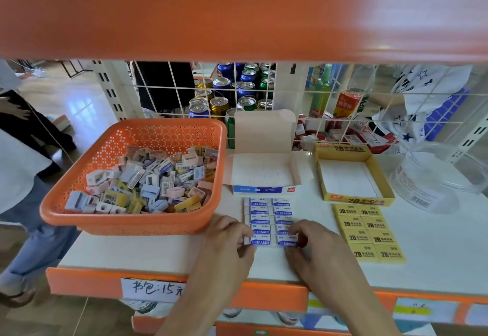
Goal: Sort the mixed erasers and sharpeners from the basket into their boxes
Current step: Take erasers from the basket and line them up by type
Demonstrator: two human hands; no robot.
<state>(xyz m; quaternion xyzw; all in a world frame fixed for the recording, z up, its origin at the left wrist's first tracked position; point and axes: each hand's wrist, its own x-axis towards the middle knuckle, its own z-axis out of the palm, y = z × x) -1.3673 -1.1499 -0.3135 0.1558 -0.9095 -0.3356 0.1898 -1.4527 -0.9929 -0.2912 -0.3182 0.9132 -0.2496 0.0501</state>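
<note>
An orange basket (pixel 111 150) at the left holds several mixed erasers and sharpeners (pixel 148 185). An open white box (pixel 264 174) and an open yellow box (pixel 356 198) stand behind two laid-out grids on the shelf: blue-and-white erasers (pixel 269 214) and yellow 2B erasers (pixel 367 232). My left hand (pixel 229 243) pinches the nearest left eraser of the blue-and-white grid. My right hand (pixel 311 245) pinches the nearest right one.
A clear plastic jar (pixel 435 177) stands at the far right. A wire grid (pixel 264 92) backs the shelf, with cans and bottles behind it. An orange shelf (pixel 237 10) hangs overhead. A person (pixel 23 166) stands at the left.
</note>
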